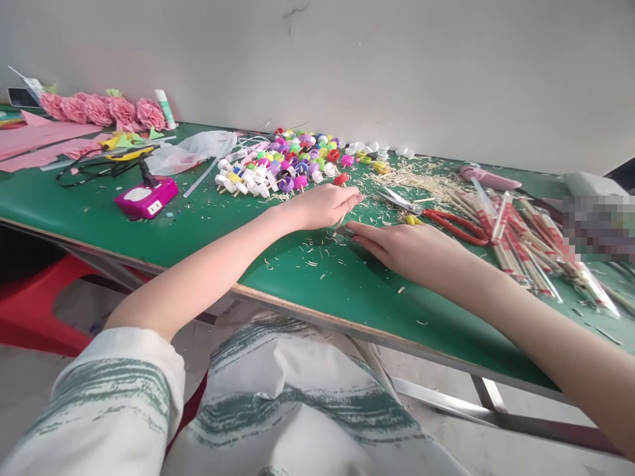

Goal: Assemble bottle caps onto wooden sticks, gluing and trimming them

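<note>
One thin wooden stick [341, 220] pinched in left hand [322, 206]; right hand [401, 248] flat, open.

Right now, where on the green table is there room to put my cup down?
Bare green lies along the near table edge, between the pink box and the left hand. More lies near the right hand. It is crowded by the coloured caps, the scissors and the wrapped chopsticks.

Thin wooden stick [341, 220]: pale, slightly tilted off upright, pinched at its upper end. Lower end rests on green table [317, 277] among shavings [310, 254].
</note>
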The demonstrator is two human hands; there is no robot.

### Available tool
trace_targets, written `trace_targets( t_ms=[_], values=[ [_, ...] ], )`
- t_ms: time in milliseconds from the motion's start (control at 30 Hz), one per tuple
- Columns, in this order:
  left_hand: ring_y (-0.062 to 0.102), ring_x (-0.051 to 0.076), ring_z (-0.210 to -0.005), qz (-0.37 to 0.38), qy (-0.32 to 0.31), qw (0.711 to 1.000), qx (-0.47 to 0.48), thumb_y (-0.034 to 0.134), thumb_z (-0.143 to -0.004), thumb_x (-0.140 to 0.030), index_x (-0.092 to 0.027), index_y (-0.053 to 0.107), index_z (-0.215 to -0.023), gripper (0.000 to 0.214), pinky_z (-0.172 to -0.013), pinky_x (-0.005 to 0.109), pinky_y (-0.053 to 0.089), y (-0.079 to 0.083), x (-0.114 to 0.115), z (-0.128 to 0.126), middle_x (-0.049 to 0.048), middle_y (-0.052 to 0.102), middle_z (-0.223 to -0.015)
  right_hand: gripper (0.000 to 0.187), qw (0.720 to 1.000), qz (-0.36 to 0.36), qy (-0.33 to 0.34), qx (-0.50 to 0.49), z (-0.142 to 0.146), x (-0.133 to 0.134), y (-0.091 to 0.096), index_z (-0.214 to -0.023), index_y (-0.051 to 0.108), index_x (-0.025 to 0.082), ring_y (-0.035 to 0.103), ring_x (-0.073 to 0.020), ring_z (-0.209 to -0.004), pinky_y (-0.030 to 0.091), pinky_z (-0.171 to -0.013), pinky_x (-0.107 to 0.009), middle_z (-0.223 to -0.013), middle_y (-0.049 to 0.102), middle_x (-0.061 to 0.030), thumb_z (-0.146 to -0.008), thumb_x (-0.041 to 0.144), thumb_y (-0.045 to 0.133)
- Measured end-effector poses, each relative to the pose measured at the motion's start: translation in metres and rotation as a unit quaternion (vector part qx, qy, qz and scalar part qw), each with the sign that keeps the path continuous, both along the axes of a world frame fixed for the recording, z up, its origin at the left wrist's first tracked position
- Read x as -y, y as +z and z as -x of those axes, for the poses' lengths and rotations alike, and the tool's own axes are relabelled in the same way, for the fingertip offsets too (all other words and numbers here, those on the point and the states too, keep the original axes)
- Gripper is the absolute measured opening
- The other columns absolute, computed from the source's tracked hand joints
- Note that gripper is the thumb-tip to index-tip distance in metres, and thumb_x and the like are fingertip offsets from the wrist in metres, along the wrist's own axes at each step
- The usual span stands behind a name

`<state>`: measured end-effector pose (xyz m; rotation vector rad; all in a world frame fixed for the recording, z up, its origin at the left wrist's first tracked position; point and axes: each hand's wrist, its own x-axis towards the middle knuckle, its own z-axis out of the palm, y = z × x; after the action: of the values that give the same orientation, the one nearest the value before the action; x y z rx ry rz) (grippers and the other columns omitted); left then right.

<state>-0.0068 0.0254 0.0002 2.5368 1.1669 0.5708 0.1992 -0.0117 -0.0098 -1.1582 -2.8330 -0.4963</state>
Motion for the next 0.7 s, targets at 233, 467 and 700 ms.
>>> trace_targets(
  t_ms=[233, 467, 700],
  values=[
    [0.047, 0.015, -0.058, 0.007, -0.002, 1.000, 0.011, 0.025, -0.097, -0.038, -0.018, 0.049, -0.084, 0.034, -0.060, 0.031, 0.032, -0.001, 0.001, -0.001, 0.0048, 0.055, -0.069, 0.054, 1.000, 0.025, 0.003, 0.017, 0.003, 0.000, 0.004, -0.133, 0.056, 0.024, 0.058, -0.0185, -0.057, 0.024, -0.050, -0.027, -0.069, 0.068, -0.0046, -0.100, 0.045, 0.019],
    [0.050, 0.016, -0.063, 0.020, -0.016, 0.999, 0.022, 0.025, -0.096, -0.038, -0.018, 0.050, -0.086, 0.033, -0.064, 0.032, 0.034, -0.003, 0.002, -0.003, 0.0067, 0.056, -0.073, 0.053, 0.999, 0.038, -0.012, 0.031, 0.004, 0.006, 0.005, -0.135, 0.054, 0.026, 0.063, -0.0226, -0.065, 0.025, -0.050, -0.028, -0.081, 0.072, -0.0067, -0.099, 0.043, 0.020],
    [0.055, 0.018, -0.070, 0.033, -0.027, 0.998, 0.041, 0.025, -0.096, -0.036, -0.017, 0.052, -0.092, 0.034, -0.068, 0.033, 0.038, -0.004, 0.002, -0.003, 0.0099, 0.061, -0.082, 0.054, 0.997, -0.004, -0.054, 0.063, 0.003, 0.014, 0.007, -0.142, 0.047, 0.026, 0.064, -0.0239, -0.066, 0.019, -0.046, -0.028, -0.091, 0.072, -0.0099, -0.099, 0.038, 0.016]
  ],
)
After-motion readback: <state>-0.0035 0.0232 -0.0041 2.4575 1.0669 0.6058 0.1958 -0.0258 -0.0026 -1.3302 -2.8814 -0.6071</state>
